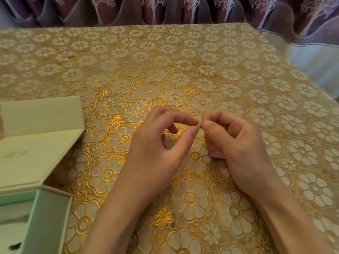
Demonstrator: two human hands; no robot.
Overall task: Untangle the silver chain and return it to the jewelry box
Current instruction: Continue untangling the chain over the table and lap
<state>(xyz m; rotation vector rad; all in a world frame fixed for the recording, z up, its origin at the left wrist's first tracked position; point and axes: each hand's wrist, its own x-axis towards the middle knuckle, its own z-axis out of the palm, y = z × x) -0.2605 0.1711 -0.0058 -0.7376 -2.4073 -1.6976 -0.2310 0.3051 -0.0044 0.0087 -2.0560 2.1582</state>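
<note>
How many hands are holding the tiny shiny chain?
2. The left hand pinches the chain from the left and the right hand from the right, above the table's middle. Most of the chain is hidden between the fingertips.

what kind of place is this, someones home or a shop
Most likely a home: a table under a gold floral tablecloth, purple tree-print curtains close behind it, and an open pale green jewelry box beside the hands.

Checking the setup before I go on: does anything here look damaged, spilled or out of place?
Only the tablecloth looks worn: a small scuffed, stained spot far left. The open jewelry box sits at the left edge; both hands pinch the chain normally.
</note>
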